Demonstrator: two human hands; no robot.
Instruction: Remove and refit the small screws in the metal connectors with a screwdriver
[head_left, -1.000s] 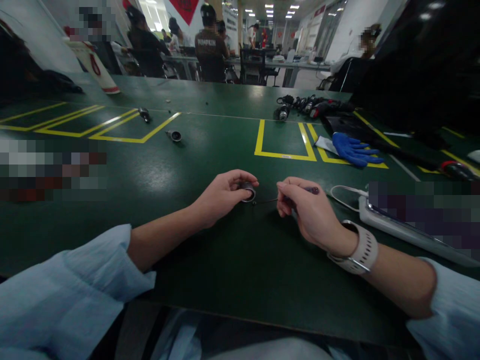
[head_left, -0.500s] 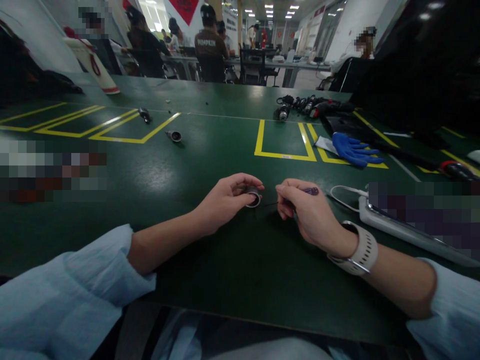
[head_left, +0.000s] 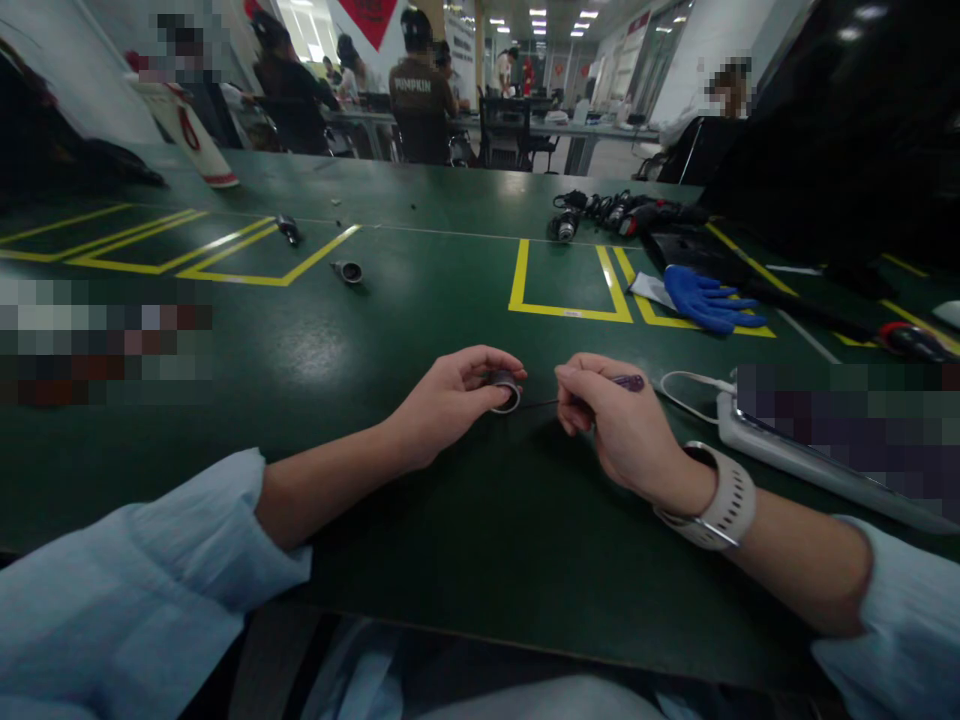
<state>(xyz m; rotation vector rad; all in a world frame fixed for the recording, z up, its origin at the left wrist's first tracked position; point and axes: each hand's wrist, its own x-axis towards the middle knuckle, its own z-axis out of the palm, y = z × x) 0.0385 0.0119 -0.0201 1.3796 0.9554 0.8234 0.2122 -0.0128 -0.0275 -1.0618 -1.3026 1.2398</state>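
Between the thumb and fingers of my left hand [head_left: 457, 400] is a small round metal ring-like part [head_left: 510, 393], its open end facing right and toward me. My right hand [head_left: 619, 415] grips a screwdriver [head_left: 628, 382] with a dark purple handle. Its thin shaft points left, toward the metal part; whether the tip touches it is too small to tell. Both hands are low over the green table [head_left: 420, 560]. A cup-shaped metal piece [head_left: 350, 272] lies farther off to the left, with another small dark part [head_left: 288, 230] behind it.
A blue glove [head_left: 709, 298] lies at the right, near black cables and tools [head_left: 600, 212]. A white device with a cable [head_left: 810, 450] is beside my right forearm. A white and red object [head_left: 199, 140] stands at the back left. Several people sit beyond the table.
My right hand has shifted very slightly right and up with the screwdriver. My left hand and the metal part have hardly moved.
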